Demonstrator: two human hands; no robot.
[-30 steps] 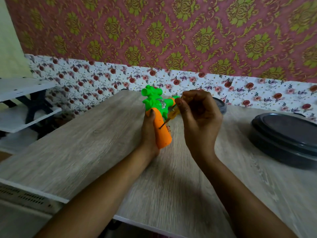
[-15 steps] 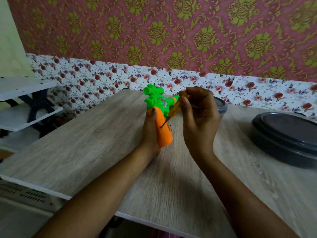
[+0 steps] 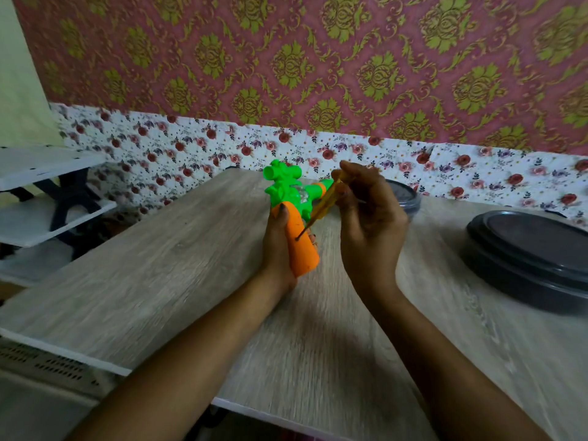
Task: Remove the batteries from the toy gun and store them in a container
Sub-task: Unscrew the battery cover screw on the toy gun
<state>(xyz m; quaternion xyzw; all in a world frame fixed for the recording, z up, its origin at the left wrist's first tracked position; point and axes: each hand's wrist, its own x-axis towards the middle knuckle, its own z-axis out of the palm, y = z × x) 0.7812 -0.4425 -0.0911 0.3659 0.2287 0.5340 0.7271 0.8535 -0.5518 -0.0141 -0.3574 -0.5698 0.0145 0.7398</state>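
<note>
My left hand (image 3: 275, 253) is wrapped around the orange grip of the toy gun (image 3: 304, 249), holding it upright above the middle of the table (image 3: 159, 265). My right hand (image 3: 372, 227) pinches a small screwdriver (image 3: 323, 203) between curled fingers, its thin tip set against the side of the grip. The tip could slip off the smooth rounded plastic and scratch it or jab my left thumb, most likely if I press at a slant. A loosened screw could also drop and roll away across the table. The gun is glossy moulded plastic, knobbly bright green on top and a tapered orange cone below. No batteries show yet. The screwdriver has a clear yellow handle and a dark metal shaft. The table is pale wood-grain laminate. A small round dark tub (image 3: 405, 198) sits just beyond my right hand, and a larger dark lidded container (image 3: 534, 256) sits to the right.
</note>
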